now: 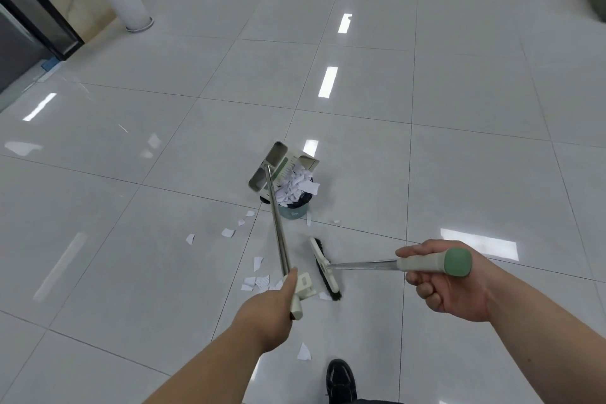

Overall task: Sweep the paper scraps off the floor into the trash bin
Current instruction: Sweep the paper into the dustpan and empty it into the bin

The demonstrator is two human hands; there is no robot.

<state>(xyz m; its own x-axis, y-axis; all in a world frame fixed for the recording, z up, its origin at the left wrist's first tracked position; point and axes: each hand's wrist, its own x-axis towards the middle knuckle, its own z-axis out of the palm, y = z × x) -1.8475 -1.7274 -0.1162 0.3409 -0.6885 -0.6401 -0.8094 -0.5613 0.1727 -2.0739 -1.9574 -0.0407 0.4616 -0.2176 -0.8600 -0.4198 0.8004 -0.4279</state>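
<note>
White paper scraps (296, 185) are heaped in the small teal trash bin (294, 212), with your dustpan (281, 159) tipped over its rim. Loose scraps (257, 282) lie on the grey tiled floor (164, 239) between the bin and your black shoe (341, 380). Your left hand (272, 303) is wrapped around the top of the dustpan's long metal handle, and your right hand (449, 285) curls tightly around the broom (323, 264) by its pale grip, the brush head resting on the tiles just beside those scraps.
</note>
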